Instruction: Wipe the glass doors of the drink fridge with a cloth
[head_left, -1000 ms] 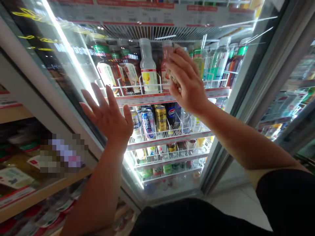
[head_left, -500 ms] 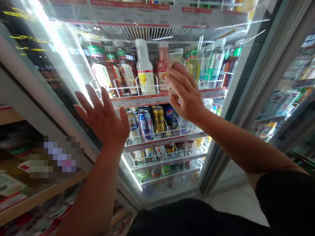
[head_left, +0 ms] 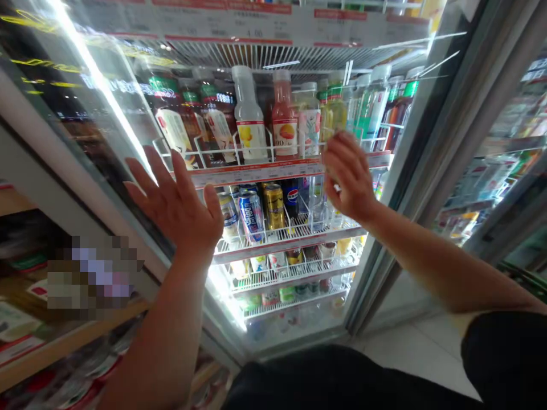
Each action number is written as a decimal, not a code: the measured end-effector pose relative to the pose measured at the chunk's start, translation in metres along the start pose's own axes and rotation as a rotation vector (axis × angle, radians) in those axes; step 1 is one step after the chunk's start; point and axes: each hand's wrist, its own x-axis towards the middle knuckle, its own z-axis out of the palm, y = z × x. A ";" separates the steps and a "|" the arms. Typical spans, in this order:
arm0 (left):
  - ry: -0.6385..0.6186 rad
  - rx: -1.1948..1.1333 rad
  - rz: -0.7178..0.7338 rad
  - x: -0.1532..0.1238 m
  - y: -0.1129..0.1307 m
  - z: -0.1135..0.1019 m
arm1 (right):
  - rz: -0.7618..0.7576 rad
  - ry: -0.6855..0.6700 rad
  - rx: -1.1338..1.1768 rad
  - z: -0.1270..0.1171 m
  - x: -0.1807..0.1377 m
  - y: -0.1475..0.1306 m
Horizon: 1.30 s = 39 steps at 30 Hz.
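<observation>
My left hand (head_left: 177, 208) is raised with fingers spread, flat against or just in front of the glass at the left side of a lit drinks cooler. It holds nothing. My right hand (head_left: 348, 176) is farther right, before the bottle shelf, with its fingers curled round a crumpled beige cloth that is almost wholly hidden now. Behind the glass, near this hand, stand a pink-red drink bottle (head_left: 285, 122), a clear bottle with a pink label (head_left: 310, 122) and a yellow drink bottle (head_left: 337, 108).
Wire shelves hold a white drink bottle (head_left: 249, 119), a gold can (head_left: 274, 208), a blue can (head_left: 251, 215) and more drinks below. A price strip (head_left: 260, 171) runs along the shelf edge. The metal door frame (head_left: 427, 171) rises at right; a wooden shelf (head_left: 77, 336) is at lower left.
My right hand has moved right and down, away from the pink-red bottle, and the cloth has gone mostly out of sight behind the fingers. My left hand has stayed nearly still.
</observation>
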 end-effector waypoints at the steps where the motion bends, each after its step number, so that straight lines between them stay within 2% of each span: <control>1: -0.002 -0.003 -0.002 0.000 0.000 0.000 | -0.086 -0.086 0.013 0.002 -0.009 -0.007; 3: -0.004 -0.024 -0.005 0.000 0.000 0.000 | -0.195 -0.223 0.011 0.001 -0.020 -0.012; 4: -0.004 -0.030 -0.005 0.000 -0.001 0.000 | -0.192 -0.231 -0.007 -0.002 -0.020 -0.010; 5: -0.006 -0.026 -0.004 0.000 -0.001 0.000 | -0.149 -0.190 -0.032 -0.006 -0.017 -0.004; 8: -0.003 0.003 0.011 0.000 -0.002 0.000 | 0.070 0.066 -0.117 -0.020 -0.001 0.018; 10: 0.000 0.020 0.020 -0.001 -0.001 -0.001 | 0.109 0.204 -0.150 -0.024 0.001 0.025; 11: 0.001 0.026 0.025 -0.001 -0.001 -0.001 | 0.078 0.233 -0.152 -0.024 -0.003 0.024; 12: 0.001 0.032 0.028 -0.001 -0.001 -0.001 | 0.017 0.222 -0.148 -0.024 -0.010 0.022; 14: 0.008 0.048 0.044 -0.001 -0.001 0.000 | -0.128 0.097 -0.138 -0.025 -0.026 0.018; 16: 0.019 0.050 0.060 -0.001 -0.002 0.001 | -0.174 -0.024 -0.130 -0.030 -0.037 0.022; 18: 0.033 0.041 0.066 -0.001 -0.002 0.002 | -0.069 0.000 -0.127 -0.038 -0.038 0.038; 21: 0.022 0.023 0.035 -0.001 -0.002 0.001 | 0.148 0.248 -0.167 -0.048 -0.034 0.060; 23: 0.007 0.013 0.019 -0.001 -0.001 0.000 | 0.226 0.363 -0.226 -0.047 -0.041 0.058; 24: 0.003 0.008 0.016 -0.001 0.000 0.000 | 0.236 0.370 -0.244 -0.045 -0.048 0.050; 25: 0.002 0.000 0.014 -0.001 0.000 0.000 | 0.233 0.346 -0.253 -0.041 -0.058 0.040; 28: -0.002 -0.031 -0.003 -0.001 0.000 0.000 | 0.111 0.059 -0.184 -0.036 -0.083 0.013; 30: 0.000 -0.044 -0.010 -0.001 0.000 0.001 | 0.038 -0.054 -0.139 -0.040 -0.083 0.014; 32: 0.004 -0.029 -0.013 0.000 0.000 0.001 | 0.062 0.038 -0.126 -0.047 -0.069 0.032; 34: 0.008 -0.007 -0.005 0.000 0.001 0.001 | 0.165 0.245 -0.158 -0.052 -0.051 0.053; 36: 0.005 0.007 0.004 0.000 0.001 0.000 | 0.265 0.374 -0.213 -0.052 -0.038 0.063; 37: 0.002 0.005 0.005 0.000 0.001 0.000 | 0.290 0.388 -0.237 -0.049 -0.035 0.061; 39: 0.002 -0.014 -0.007 -0.001 0.001 0.000 | 0.273 0.291 -0.238 -0.043 -0.032 0.047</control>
